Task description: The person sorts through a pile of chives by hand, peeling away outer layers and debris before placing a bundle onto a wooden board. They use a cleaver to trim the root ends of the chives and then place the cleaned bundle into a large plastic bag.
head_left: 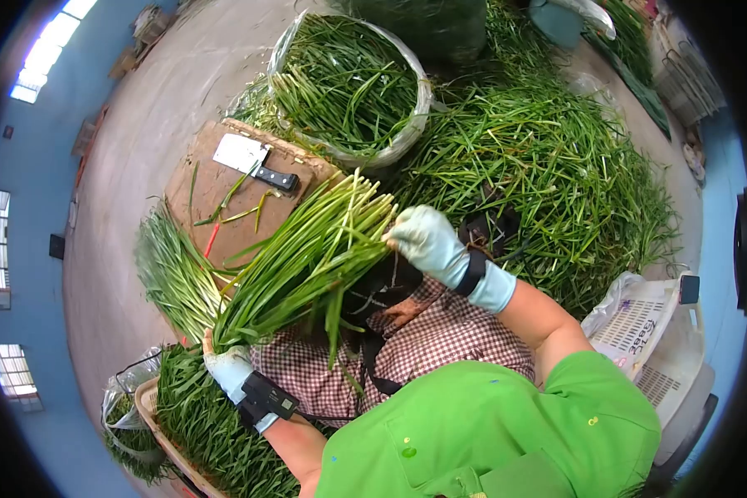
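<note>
A large bunch of garlic chives [307,257], with pale stem ends and long flat green leaves, lies slantwise over my lap and the board. My gloved right hand [427,241] is closed in a pinch at the pale stem ends. At the leafy lower end, my gloved left hand [231,373] grips the bunch, its fingers partly hidden by leaves. Another bundle of chives [174,270] rests just left of it. On the wooden board [199,170] beyond lie a cleaver [257,163] with a black handle and a few loose leaves.
A plastic-lined container [427,91] full of chives stands behind the board. To the right spreads a big heap of chives [539,166]. A crate [153,407] of chives sits at lower left, and white plastic baskets [639,332] stand at right.
</note>
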Action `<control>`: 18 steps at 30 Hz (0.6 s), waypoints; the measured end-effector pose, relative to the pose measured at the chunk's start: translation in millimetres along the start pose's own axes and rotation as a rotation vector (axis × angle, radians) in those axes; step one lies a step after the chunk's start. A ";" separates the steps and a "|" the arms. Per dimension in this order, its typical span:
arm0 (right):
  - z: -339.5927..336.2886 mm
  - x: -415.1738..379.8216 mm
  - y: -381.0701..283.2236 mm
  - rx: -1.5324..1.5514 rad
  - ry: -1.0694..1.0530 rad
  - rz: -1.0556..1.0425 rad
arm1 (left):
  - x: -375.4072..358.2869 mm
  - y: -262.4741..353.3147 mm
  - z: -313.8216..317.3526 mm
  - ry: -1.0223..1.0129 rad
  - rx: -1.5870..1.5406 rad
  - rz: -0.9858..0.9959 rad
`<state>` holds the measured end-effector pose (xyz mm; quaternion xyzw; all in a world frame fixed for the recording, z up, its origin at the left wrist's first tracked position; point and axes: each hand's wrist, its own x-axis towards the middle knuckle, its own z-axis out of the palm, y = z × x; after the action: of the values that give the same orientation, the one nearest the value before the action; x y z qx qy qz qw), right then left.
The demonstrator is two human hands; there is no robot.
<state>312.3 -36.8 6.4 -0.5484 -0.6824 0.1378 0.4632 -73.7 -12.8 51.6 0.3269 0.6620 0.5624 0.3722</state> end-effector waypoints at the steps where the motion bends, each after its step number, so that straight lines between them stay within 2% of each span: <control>1: -6.6 2.1 10.1 0.113 0.026 0.051 | 5.6 -7.0 -6.1 -0.031 -0.015 -0.002; 3: -25.8 4.9 13.8 0.188 0.067 0.128 | 6.8 -6.9 -5.7 -0.093 -0.043 -0.008; 6: -40.2 -6.3 22.8 0.291 0.173 0.452 | 0.1 -3.3 2.6 0.018 0.061 0.033; 7: -47.6 -9.5 26.4 0.112 0.259 0.384 | -0.6 -2.9 3.0 0.017 0.060 0.031; 9: -56.7 -16.8 22.9 0.017 0.042 0.555 | -3.1 -1.7 3.2 -0.010 -0.032 0.026; 10: -55.0 -19.5 18.2 -0.176 -0.058 0.339 | -4.8 0.1 3.8 -0.011 -0.029 0.023; 11: -45.1 -21.2 4.2 -0.149 0.108 0.118 | -6.2 2.5 5.0 -0.010 -0.021 0.016; 13: -25.5 -20.2 -14.1 -0.360 0.119 -0.010 | -3.7 0.9 6.6 -0.013 -0.017 0.011; 16: -1.4 -26.9 6.8 -0.235 -0.153 0.067 | 1.7 -2.1 0.9 -0.054 -0.103 -0.011; 17: 2.5 -25.9 13.3 -0.232 -0.152 0.064 | 0.6 -0.3 0.5 -0.073 -0.132 -0.014; 18: 5.6 -25.9 19.2 -0.009 -0.139 0.089 | -2.1 -1.5 2.8 -0.047 -0.017 0.037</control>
<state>319.0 -50.7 -22.5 -0.5694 -0.6884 0.1931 0.4057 -70.2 -13.4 50.1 0.3489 0.6422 0.5669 0.3800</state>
